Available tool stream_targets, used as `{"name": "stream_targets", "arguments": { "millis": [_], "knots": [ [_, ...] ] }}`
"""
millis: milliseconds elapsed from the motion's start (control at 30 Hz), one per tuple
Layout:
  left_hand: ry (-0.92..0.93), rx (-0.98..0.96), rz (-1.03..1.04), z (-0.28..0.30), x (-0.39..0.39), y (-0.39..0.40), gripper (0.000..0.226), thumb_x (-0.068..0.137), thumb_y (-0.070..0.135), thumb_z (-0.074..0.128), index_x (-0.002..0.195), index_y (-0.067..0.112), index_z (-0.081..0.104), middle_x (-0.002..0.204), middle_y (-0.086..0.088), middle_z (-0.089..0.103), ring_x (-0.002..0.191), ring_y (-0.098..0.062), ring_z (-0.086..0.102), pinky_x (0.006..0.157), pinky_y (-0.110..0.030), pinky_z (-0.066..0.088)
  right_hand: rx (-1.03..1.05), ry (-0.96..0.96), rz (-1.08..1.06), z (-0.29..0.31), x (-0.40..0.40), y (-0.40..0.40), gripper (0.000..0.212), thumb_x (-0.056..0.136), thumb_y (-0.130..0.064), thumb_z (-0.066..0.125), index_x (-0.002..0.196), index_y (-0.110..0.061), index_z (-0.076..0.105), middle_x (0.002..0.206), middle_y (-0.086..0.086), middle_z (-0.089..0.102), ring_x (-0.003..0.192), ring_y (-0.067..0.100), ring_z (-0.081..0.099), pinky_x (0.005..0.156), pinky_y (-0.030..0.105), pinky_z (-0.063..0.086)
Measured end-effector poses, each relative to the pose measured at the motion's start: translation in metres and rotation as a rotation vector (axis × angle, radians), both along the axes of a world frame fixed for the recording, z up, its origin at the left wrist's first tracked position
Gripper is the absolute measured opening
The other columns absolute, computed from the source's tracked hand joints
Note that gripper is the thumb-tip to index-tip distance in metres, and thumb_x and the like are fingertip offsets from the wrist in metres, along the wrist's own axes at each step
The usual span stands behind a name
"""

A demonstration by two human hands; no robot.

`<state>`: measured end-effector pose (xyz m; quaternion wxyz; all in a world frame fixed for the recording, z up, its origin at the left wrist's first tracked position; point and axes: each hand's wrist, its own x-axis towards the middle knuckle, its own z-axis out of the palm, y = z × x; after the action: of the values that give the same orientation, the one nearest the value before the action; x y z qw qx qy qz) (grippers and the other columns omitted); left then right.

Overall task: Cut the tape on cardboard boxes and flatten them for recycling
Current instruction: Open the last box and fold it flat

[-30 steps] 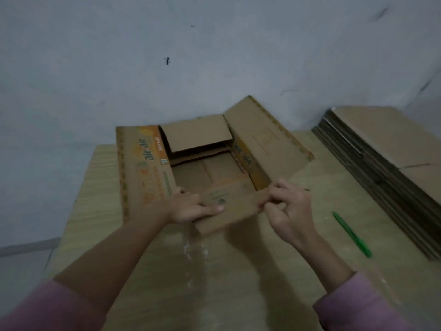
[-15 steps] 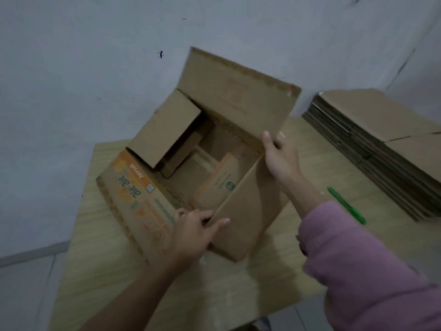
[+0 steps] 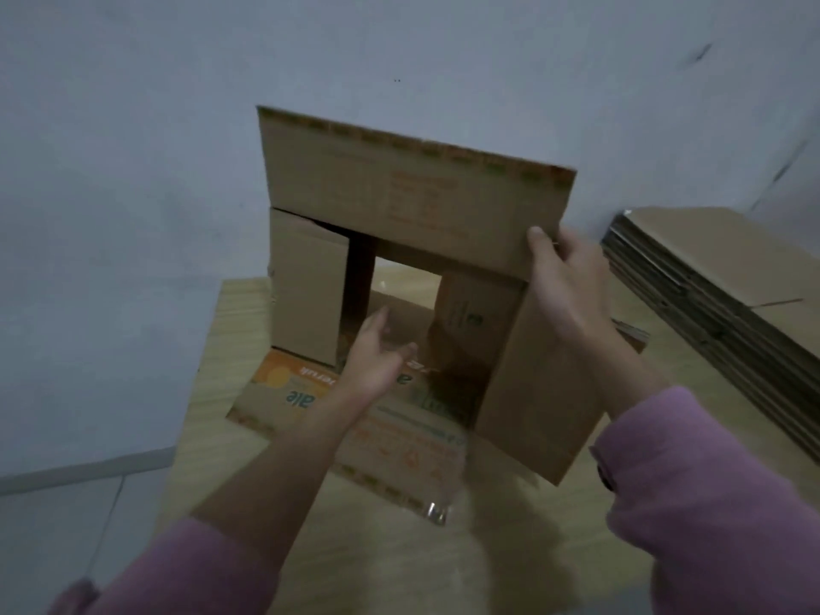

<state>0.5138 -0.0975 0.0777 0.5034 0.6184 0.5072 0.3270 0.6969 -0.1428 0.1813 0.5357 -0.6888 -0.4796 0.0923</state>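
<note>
A brown cardboard box (image 3: 412,201) with orange and green print lies on its side on the wooden table (image 3: 230,437), open at both ends so the table shows through it. My right hand (image 3: 563,281) grips the box's upper right corner, thumb on the raised top flap. My left hand (image 3: 377,357) reaches into the opening with its fingers relaxed and holds nothing. A printed flap lies flat toward me.
A tall stack of flattened cardboard (image 3: 719,299) fills the table's right side. A grey wall (image 3: 133,148) stands close behind the box. The table's left edge drops to a tiled floor (image 3: 66,517). A scrap of clear tape (image 3: 437,510) lies at the near flap's edge.
The box has been tipped up from lying open-top to standing on its side. My right hand moved up to its top corner and my left hand let go of the flap and reached inside.
</note>
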Motion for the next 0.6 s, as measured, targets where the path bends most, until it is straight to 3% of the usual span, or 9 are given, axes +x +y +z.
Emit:
{"name": "stream_targets", "arguments": {
  "millis": [67, 200, 300, 400, 500, 600],
  "knots": [
    [-0.021, -0.015, 0.016, 0.005, -0.007, 0.009, 0.074, 0.091, 0.016, 0.060, 0.151, 0.022, 0.016, 0.155, 0.002, 0.023, 0.139, -0.016, 0.027, 0.112, -0.039, 0.031, -0.030, -0.013, -0.005, -0.002, 0.000, 0.002, 0.032, 0.100, -0.031, 0.043, 0.086, -0.006, 0.058, 0.074, 0.000, 0.054, 0.064, 0.008, 0.047, 0.049, 0.011, 0.032],
    [-0.041, -0.046, -0.065, 0.016, -0.019, 0.026, 0.077, 0.094, 0.014, 0.056, 0.151, 0.030, 0.007, 0.156, 0.003, 0.019, 0.141, -0.018, 0.023, 0.107, -0.029, 0.028, -0.059, -0.046, 0.003, -0.003, 0.003, 0.005, 0.033, 0.101, -0.030, 0.040, 0.089, -0.004, 0.057, 0.079, 0.003, 0.054, 0.067, 0.011, 0.047, 0.048, 0.011, 0.031],
    [-0.022, -0.004, -0.030, 0.018, -0.028, 0.035, 0.084, 0.093, 0.014, 0.057, 0.151, 0.029, -0.001, 0.157, 0.002, 0.017, 0.143, -0.020, 0.020, 0.112, -0.037, 0.025, -0.043, -0.081, -0.002, -0.003, -0.001, 0.005, 0.034, 0.101, -0.027, 0.039, 0.100, 0.002, 0.057, 0.093, 0.012, 0.057, 0.085, 0.025, 0.052, 0.055, 0.026, 0.027],
    [-0.005, 0.151, 0.151, 0.012, -0.038, 0.033, 0.081, 0.092, 0.014, 0.057, 0.151, 0.028, 0.004, 0.156, 0.003, 0.019, 0.142, -0.019, 0.021, 0.115, -0.044, 0.025, -0.016, -0.130, 0.058, -0.004, -0.004, 0.002, 0.029, 0.102, -0.023, 0.036, 0.111, -0.002, 0.053, 0.103, 0.013, 0.056, 0.094, 0.022, 0.049, 0.054, 0.013, 0.029],
    [-0.159, 0.166, 0.457, 0.017, -0.067, 0.034, 0.067, 0.096, 0.018, 0.051, 0.150, 0.028, 0.014, 0.152, 0.002, 0.031, 0.138, -0.020, 0.032, 0.111, -0.048, 0.031, 0.013, -0.133, 0.168, -0.007, -0.004, -0.003, 0.029, 0.103, -0.021, 0.035, 0.125, -0.010, 0.051, 0.108, 0.000, 0.055, 0.092, 0.007, 0.048, 0.063, -0.004, 0.030],
    [-0.302, 0.080, 0.538, 0.035, -0.111, 0.050, 0.050, 0.103, 0.027, 0.034, 0.150, 0.016, 0.021, 0.154, -0.003, 0.027, 0.140, -0.020, 0.027, 0.115, -0.042, 0.024, 0.076, -0.208, 0.303, -0.016, -0.003, -0.011, 0.023, 0.102, -0.015, 0.038, 0.117, -0.015, 0.056, 0.098, -0.008, 0.058, 0.079, -0.006, 0.049, 0.067, -0.003, 0.031]
  ]
}}
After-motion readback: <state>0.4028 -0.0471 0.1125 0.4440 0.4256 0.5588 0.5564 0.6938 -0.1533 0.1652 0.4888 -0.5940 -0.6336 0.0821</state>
